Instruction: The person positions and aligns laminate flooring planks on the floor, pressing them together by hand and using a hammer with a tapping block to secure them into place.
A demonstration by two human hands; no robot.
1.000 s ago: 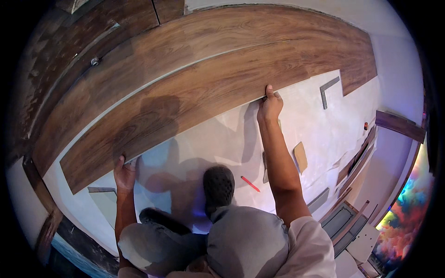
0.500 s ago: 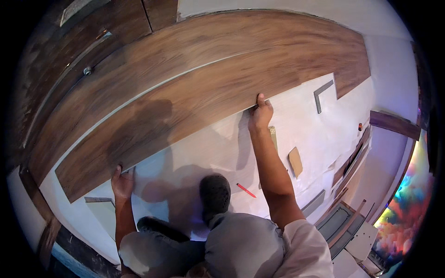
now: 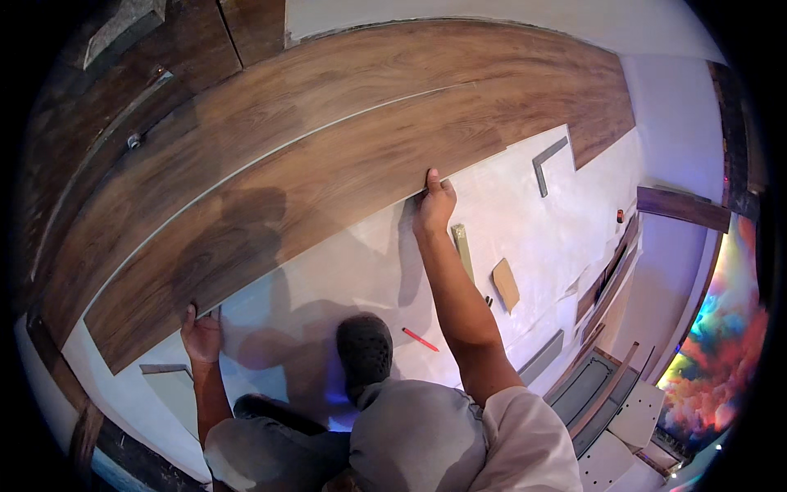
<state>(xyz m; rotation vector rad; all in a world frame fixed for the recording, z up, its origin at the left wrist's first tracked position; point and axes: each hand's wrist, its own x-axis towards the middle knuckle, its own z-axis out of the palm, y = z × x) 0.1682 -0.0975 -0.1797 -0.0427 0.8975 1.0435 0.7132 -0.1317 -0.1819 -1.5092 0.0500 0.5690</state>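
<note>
The floor (image 3: 516, 213) is white across its bare part; my knees (image 3: 418, 430) hide its near portion. Brown wood-look planking (image 3: 270, 107) covers the far side up to the pale wall (image 3: 672, 107). At upper left, a dark brown surface (image 3: 188, 49) fades into the black lens rim, its detail hard to make out.

The plank (image 3: 344, 184) lies along the near side of the planking. A pale gap separates the two at left and narrows to the right; I cannot make out where the plank's right end meets its neighbour. My shadow darkens its left half.

A bright multicoloured panel (image 3: 713, 328) at right is cut off by the rim. Below it to the left stands a grey frame (image 3: 586, 389), partly covered by a wooden strip.

My left grip (image 3: 201, 338) is closed on the plank's near edge towards its left end. My right grip (image 3: 434, 205) is closed on the same edge farther right, thumb on the upper face; its fingers are hidden underneath.

A grey L-shaped square (image 3: 541, 170) lies beyond my right grip. A yellowish bar (image 3: 461, 250) is partly hidden by my right forearm. Beside it rests a tan offcut (image 3: 506, 285). A red pencil-like tool (image 3: 420, 339) lies near my dark shoe (image 3: 365, 348). An orange-and-black item (image 3: 620, 216) is too small to identify.
</note>
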